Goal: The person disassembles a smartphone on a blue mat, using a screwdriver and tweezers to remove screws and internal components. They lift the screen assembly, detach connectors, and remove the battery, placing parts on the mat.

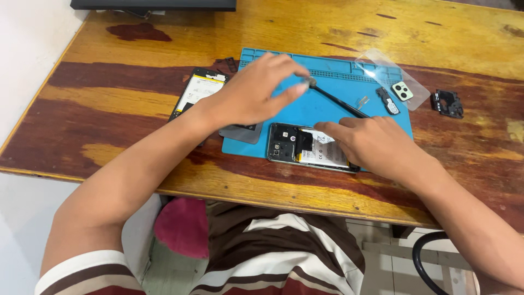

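Observation:
An opened phone (299,145) with its back cover off lies on the near edge of a blue repair mat (333,98), battery and boards exposed. My right hand (371,143) rests on the phone's right end, its fingers pressing down. My left hand (256,90) hovers above the mat with thumb and fingers pinched on the top end of a thin black tool (335,101) that slants down toward my right hand.
A second opened phone (195,90) lies left of the mat. A grey plate (240,133) overlaps the mat's left corner. A clear cover (387,71), a camera piece (402,91), a small black part (388,101) and a black frame piece (447,104) lie at the right.

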